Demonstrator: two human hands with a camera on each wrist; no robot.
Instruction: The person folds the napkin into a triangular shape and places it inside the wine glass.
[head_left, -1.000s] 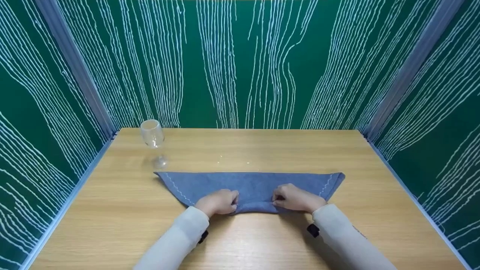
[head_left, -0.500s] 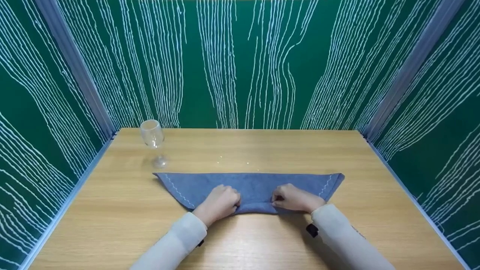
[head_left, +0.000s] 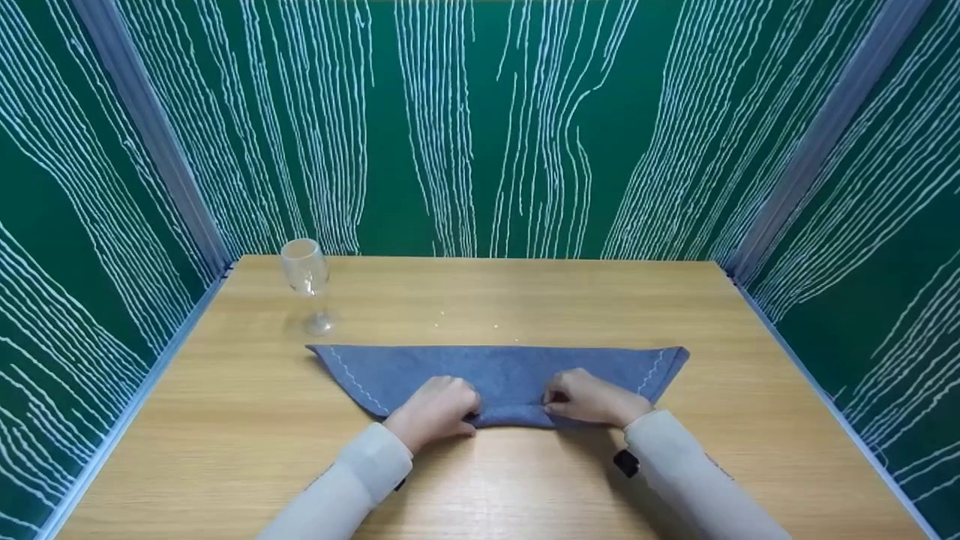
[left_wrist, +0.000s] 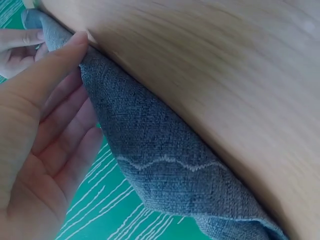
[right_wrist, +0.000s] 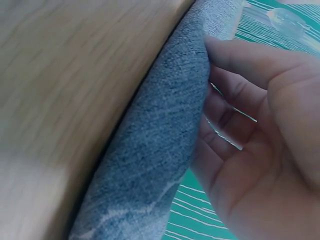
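Observation:
A blue-grey cloth napkin [head_left: 510, 371] lies folded in a wide trapezoid, its near edge turned up into a narrow roll. White wavy stitching crosses both slanting ends. My left hand [head_left: 437, 409] pinches the near edge left of centre. In the left wrist view its thumb [left_wrist: 60, 62] lies over the edge, the fingers behind the cloth. Right of centre, my right hand [head_left: 589, 396] pinches the same roll; its thumb [right_wrist: 250, 60] presses the cloth in the right wrist view, the other fingers curled behind. The fingertips are partly hidden by the cloth.
An upright stemmed glass [head_left: 305, 270] stands at the back left of the wooden table [head_left: 480, 480], beyond the napkin's left corner. Several small white specks lie behind the napkin. Green, white-lined walls [head_left: 487, 135] enclose the back and sides.
My left hand has shifted its grip slightly, and its thumb now shows lower at the near edge. The right hand has hardly moved. The napkin keeps its shape.

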